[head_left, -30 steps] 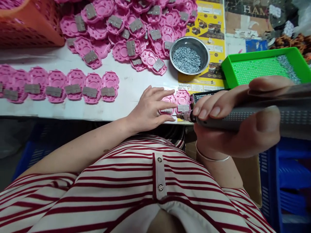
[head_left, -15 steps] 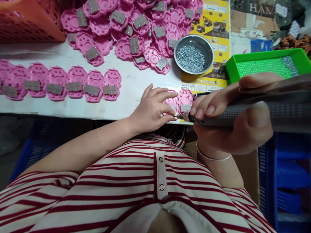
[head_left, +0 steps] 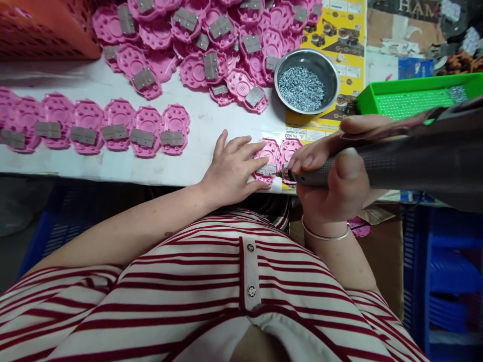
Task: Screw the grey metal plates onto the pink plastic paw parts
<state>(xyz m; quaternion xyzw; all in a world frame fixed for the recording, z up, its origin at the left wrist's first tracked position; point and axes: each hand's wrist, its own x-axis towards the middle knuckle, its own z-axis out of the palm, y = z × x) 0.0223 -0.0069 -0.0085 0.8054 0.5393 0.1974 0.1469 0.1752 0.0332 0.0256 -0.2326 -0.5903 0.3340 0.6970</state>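
Note:
My left hand (head_left: 236, 168) lies with fingers spread at a pink plastic casing (head_left: 268, 149); fingertips touch its left side and the thumb is by its lower edge. A grey metal plate (head_left: 267, 170) sits across the casing's lower part. My right hand (head_left: 332, 176) is wrapped round a dark electric screwdriver (head_left: 392, 163), held nearly level. Its bit tip reaches the right part of that plate; whether a screw is under it is too small to tell. Just to the right, a second pink casing (head_left: 290, 147) is partly hidden by the screwdriver and right hand.
A metal bowl of small screws (head_left: 302, 88) stands behind the casings. At the right is a green tray (head_left: 415, 85). Pink casings with plates line the left (head_left: 175, 120), and more are heaped at the back (head_left: 219, 30). An orange basket (head_left: 49, 27) occupies the far left corner.
The screwdriver tip has moved left and up from the casing's lower edge onto its plate. My right hand has shifted left with it. The left fingers have spread slightly, uncovering more of the casing.

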